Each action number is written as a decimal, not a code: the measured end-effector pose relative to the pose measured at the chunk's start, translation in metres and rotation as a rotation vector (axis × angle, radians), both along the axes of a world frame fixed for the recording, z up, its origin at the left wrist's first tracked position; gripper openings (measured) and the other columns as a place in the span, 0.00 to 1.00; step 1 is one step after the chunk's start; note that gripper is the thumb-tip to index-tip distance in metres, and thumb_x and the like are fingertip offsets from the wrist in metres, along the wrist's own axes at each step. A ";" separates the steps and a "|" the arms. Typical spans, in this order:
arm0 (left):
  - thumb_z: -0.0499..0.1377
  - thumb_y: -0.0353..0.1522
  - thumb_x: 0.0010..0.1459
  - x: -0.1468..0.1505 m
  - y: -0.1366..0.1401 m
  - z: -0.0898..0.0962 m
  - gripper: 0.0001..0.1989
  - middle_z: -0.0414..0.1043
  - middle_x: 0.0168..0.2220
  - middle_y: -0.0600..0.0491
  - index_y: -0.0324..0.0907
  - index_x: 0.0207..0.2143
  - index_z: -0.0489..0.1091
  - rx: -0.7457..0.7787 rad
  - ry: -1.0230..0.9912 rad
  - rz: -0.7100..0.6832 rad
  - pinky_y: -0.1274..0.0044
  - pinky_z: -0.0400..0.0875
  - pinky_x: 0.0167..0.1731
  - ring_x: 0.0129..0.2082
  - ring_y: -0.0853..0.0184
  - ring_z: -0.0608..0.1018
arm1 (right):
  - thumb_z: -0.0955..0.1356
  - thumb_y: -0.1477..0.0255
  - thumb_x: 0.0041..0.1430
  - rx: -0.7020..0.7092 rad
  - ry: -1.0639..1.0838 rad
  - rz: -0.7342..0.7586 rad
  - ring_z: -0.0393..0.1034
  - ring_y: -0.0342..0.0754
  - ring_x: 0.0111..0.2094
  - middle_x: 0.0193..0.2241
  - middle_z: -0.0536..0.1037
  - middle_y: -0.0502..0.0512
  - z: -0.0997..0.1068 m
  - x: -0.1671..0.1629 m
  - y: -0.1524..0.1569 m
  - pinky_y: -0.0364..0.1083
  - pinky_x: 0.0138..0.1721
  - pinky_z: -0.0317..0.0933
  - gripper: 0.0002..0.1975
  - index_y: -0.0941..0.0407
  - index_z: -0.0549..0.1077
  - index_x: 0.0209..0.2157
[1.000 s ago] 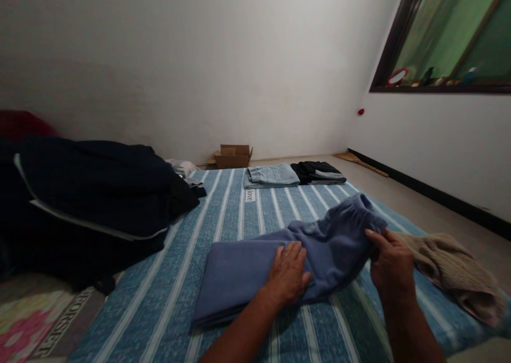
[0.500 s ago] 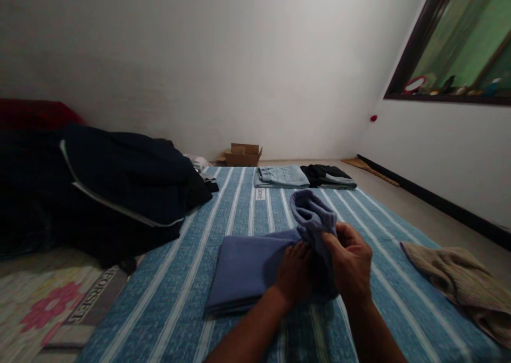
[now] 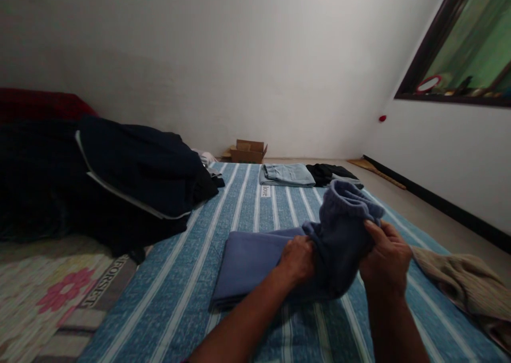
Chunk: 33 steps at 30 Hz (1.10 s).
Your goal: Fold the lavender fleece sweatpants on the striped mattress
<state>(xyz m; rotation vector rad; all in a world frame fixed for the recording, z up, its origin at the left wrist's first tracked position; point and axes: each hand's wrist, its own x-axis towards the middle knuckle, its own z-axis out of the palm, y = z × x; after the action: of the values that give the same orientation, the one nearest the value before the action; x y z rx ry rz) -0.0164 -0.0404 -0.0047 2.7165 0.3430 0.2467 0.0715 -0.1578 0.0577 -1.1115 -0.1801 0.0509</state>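
Observation:
A pair of blue pants (image 3: 255, 262) lies folded flat on the striped bed cover (image 3: 187, 299), with its gathered elastic waistband end (image 3: 345, 200) lifted and curled up on the right. My left hand (image 3: 297, 257) is closed on the fabric in the middle, where the flat part meets the raised part. Thumb and fingers of my right hand (image 3: 385, 254) pinch the edge of the waistband end and hold it up off the bed. The fingertips of the left hand are partly hidden in the cloth.
Dark clothes (image 3: 131, 176) are heaped on the left. Folded light-blue jeans (image 3: 287, 174) and folded black clothing (image 3: 333, 173) lie at the far edge. A beige knitted garment (image 3: 463, 283) is at the right edge. An open cardboard box (image 3: 248, 151) stands by the wall.
My right hand has moved right, pulling the waistband end outward and opening it wider. My left hand has closed more tightly on the fabric. The view has shifted slightly.

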 end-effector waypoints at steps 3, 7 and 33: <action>0.50 0.30 0.57 0.016 0.002 -0.001 0.11 0.69 0.42 0.45 0.38 0.39 0.69 0.049 0.021 0.011 0.66 0.65 0.45 0.46 0.56 0.70 | 0.70 0.69 0.45 0.053 0.020 -0.049 0.72 0.49 0.34 0.32 0.77 0.51 -0.021 0.032 -0.026 0.49 0.38 0.68 0.12 0.56 0.73 0.34; 0.52 0.33 0.56 0.031 0.002 -0.011 0.11 0.67 0.46 0.45 0.40 0.41 0.68 0.090 0.083 -0.016 0.65 0.64 0.47 0.48 0.56 0.68 | 0.66 0.74 0.46 0.199 0.261 -0.077 0.71 0.49 0.40 0.34 0.78 0.51 -0.073 0.079 -0.065 0.50 0.46 0.66 0.12 0.56 0.73 0.36; 0.57 0.51 0.50 0.052 0.023 -0.009 0.40 0.36 0.66 0.40 0.41 0.60 0.52 0.051 0.406 -0.241 0.58 0.45 0.58 0.64 0.51 0.44 | 0.65 0.78 0.50 0.264 0.678 0.022 0.75 0.47 0.31 0.30 0.80 0.51 -0.096 0.101 -0.086 0.52 0.47 0.66 0.14 0.57 0.75 0.39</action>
<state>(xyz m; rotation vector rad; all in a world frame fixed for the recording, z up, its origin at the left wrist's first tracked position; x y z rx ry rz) 0.0355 -0.0172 -0.0140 2.8119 0.1148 -0.3715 0.1727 -0.2441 -0.0387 -0.7785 0.3983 0.4065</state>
